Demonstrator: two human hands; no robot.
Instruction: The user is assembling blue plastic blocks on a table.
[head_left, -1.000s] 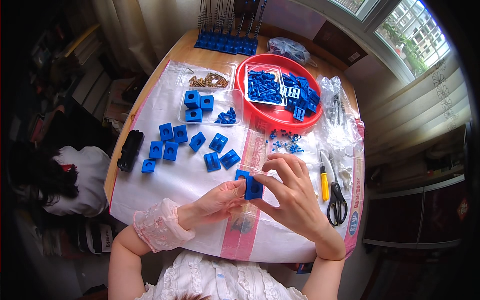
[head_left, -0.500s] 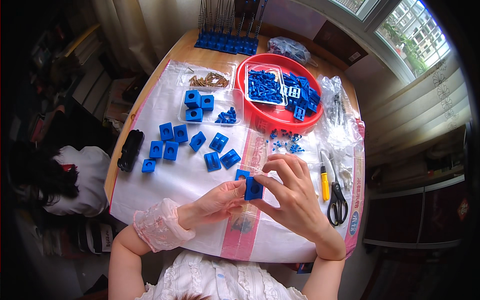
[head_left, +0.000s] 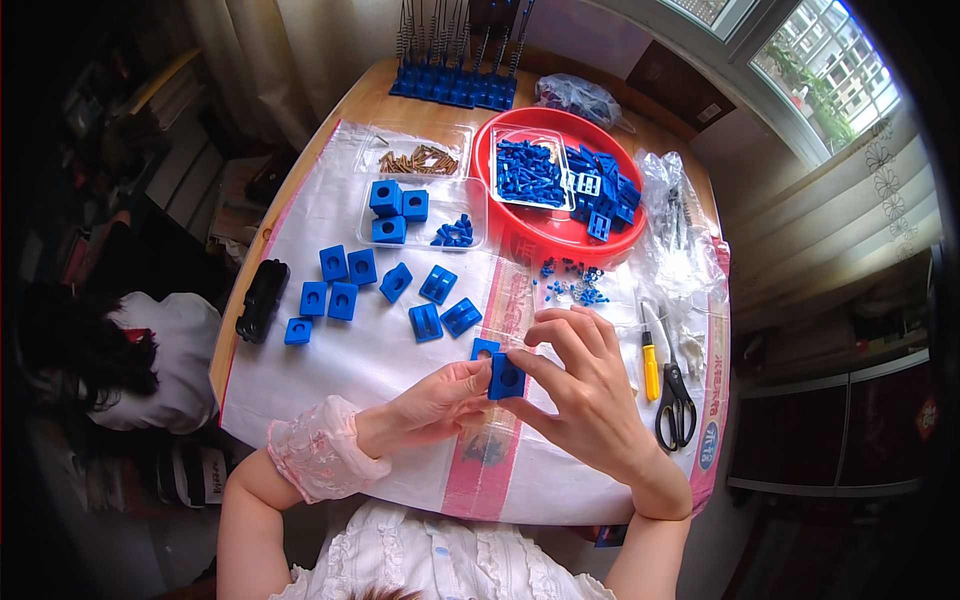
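Blue block [head_left: 505, 377] pinched between left hand [head_left: 440, 398] and right hand [head_left: 590, 385], both grasping it, just below red bowl [head_left: 520, 228]; likely to slip and scatter loose parts if grip loosens.

Left hand [head_left: 435, 400] palm up, fingertips pinched; right hand [head_left: 590, 385] curled over from the right, 2 hands meeting, forearms angled inward.

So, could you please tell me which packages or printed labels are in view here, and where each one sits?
Woven sack sheet: spread over the table, white with pink printed bands.
Round blue mark: on the sheet's right edge.
Clear plastic bags: right of the red basin, crumpled.
Clear bag: behind the basin, with dark contents.
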